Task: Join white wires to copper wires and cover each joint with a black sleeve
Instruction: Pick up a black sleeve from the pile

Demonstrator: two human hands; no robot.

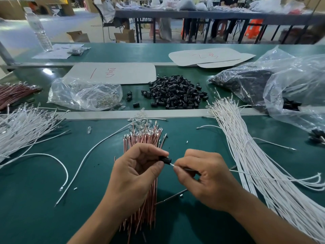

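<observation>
Far left edge: a clear water bottle [39, 30] stands upright on the far strip of the green table [202, 138].
Left side, far: a bundle of dark red wires [15, 93] lies at the table's edge.
Left side, near: a spread pile of white wires [22, 127], with one loose white wire [58, 161] curving just to its right.
Left of centre, far: a clear bag [84, 93] holding small clear parts, its far edge lying on a grey card [112, 73] marked in red.
Centre: the copper wires [142, 140] lie in a bundle running near to far, passing under the left hand.
Left hand [137, 175]: thumb and forefinger pinch one black sleeve [165, 159], held above the copper bundle; the other fingers are curled in.
Held white wire [171, 164]: its tip meets the sleeve's right-hand mouth; how far it goes in cannot be told.
Right hand [205, 176]: thumb and forefinger pinch that wire just beside the sleeve; the wire trails away rightward.
Centre, far: a heap of black sleeves [175, 93], a few strays to its left.
Right: a long bundle of white wires [255, 155] fanning toward the near right corner.
Far right: a large plastic bag [281, 81] containing more black sleeves.
</observation>
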